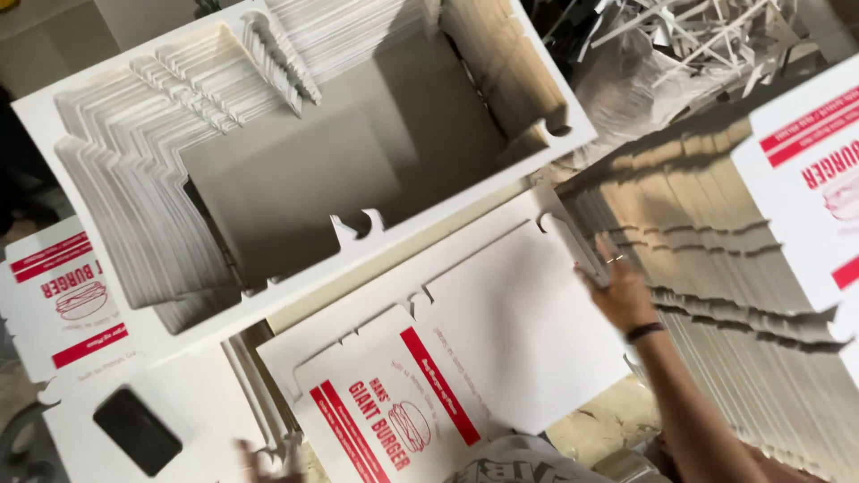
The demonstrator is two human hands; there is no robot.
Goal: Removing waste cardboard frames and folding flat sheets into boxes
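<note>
At the right hand, a stack of flat die-cut carton blanks stands on edge, fanned toward the lower right; the fingers close on the top edge of the nearest blank. Whether more than one sheet is caught in the grip cannot be told. A dark band sits on that wrist. Just left of this hand lies a loose blank, plain white at its far end and printed with red stripes and a burger drawing at its near end. To separate one sheet cleanly, pinch only the outermost edge, fan the stack with the thumb, and draw the blank free along its plane so the notched tabs do not snag. Well beyond the hand, a large white tray holds more nested white blanks. The left hand shows only as blurred fingertips at the bottom edge, near a black phone; its state cannot be determined.
</note>
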